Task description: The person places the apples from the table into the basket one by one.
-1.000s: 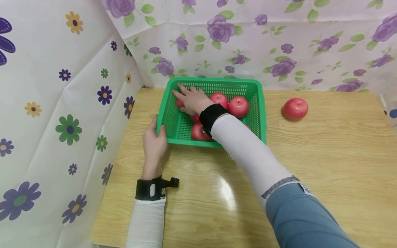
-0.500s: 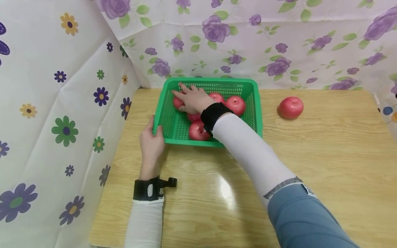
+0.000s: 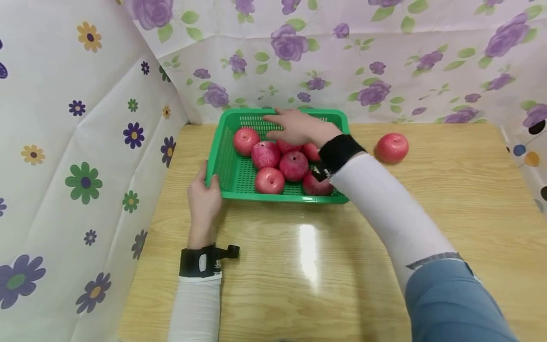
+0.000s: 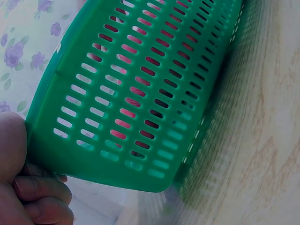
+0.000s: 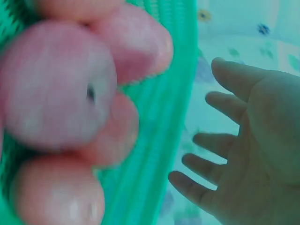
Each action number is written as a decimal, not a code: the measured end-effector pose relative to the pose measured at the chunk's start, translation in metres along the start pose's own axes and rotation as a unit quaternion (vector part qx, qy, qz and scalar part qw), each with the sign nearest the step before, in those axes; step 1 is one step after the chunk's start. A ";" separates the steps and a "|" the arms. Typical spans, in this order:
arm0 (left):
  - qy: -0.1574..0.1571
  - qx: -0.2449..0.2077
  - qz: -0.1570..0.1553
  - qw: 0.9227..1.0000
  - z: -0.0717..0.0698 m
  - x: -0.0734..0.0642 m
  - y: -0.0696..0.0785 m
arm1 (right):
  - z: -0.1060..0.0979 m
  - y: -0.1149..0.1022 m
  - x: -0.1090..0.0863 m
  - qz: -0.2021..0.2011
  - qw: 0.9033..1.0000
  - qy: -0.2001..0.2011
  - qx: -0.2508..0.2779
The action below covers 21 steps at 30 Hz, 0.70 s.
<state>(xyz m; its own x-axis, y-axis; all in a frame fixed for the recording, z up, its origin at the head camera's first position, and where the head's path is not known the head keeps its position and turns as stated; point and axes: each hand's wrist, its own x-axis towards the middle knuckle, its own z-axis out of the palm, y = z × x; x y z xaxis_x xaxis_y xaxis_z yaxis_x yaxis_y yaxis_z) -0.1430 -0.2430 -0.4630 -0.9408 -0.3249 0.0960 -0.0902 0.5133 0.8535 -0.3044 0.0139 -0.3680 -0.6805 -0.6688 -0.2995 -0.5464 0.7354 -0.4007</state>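
Observation:
A green plastic basket (image 3: pixel 252 195) stands on the table with several red apples (image 3: pixel 269 180) in it. My left hand (image 3: pixel 204 199) grips its left rim near the front corner; in the left wrist view, thumb and curled fingers (image 4: pixel 44 192) pinch the rim. My right hand (image 3: pixel 301 127) hovers over the back of the basket, fingers spread and holding nothing. It partly hides the apples beneath. The right wrist view has the open palm (image 5: pixel 258 150) apart from the blurred apples (image 5: pixel 61 89).
One more apple (image 3: pixel 392 147) sits on the wooden table (image 3: pixel 453 213), right of the basket. Flower-patterned sheets (image 3: pixel 290 42) hang close behind the basket and along the left side of the table.
My right hand has lifted away from the apple at the back left and moved right across the basket, uncovering several apples. My left hand keeps its grip on the rim.

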 end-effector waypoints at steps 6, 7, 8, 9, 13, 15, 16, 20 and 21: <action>-0.003 0.003 -0.009 1.000 -0.001 -0.001 0.003 | -0.013 0.052 -0.052 -0.005 0.996 0.071 0.054; -0.002 0.004 -0.012 1.000 -0.001 -0.001 0.003 | -0.013 0.060 -0.061 0.001 0.994 0.086 0.063; -0.002 0.003 -0.013 1.000 -0.002 -0.001 0.002 | -0.013 0.070 -0.071 0.007 0.992 0.101 0.072; -0.002 0.002 -0.012 1.000 -0.002 -0.001 0.002 | -0.011 0.079 -0.080 0.013 0.989 0.118 0.083; -0.002 -0.004 -0.006 1.000 -0.002 -0.001 0.001 | -0.003 0.113 -0.117 0.055 0.974 0.183 0.119; 0.000 -0.007 0.000 1.000 -0.002 -0.001 0.001 | 0.002 0.128 -0.133 0.084 0.965 0.215 0.123; 0.001 -0.007 0.002 1.000 -0.002 -0.001 0.001 | 0.005 0.136 -0.139 0.099 0.961 0.229 0.122; 0.001 -0.004 0.003 1.000 -0.002 0.000 0.001 | 0.022 0.167 -0.159 0.162 0.946 0.260 0.109; 0.001 -0.003 0.001 1.000 -0.002 0.000 0.001 | 0.028 0.173 -0.161 0.174 0.944 0.260 0.104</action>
<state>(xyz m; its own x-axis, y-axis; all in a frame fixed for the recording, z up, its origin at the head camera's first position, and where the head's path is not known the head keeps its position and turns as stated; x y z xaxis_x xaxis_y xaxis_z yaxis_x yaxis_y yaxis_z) -0.1424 -0.2441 -0.4610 -0.9406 -0.3250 0.0982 -0.0866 0.5095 0.8561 -0.2763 0.2456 -0.4134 -0.9784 -0.2065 -0.0014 -0.1740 0.8279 -0.5332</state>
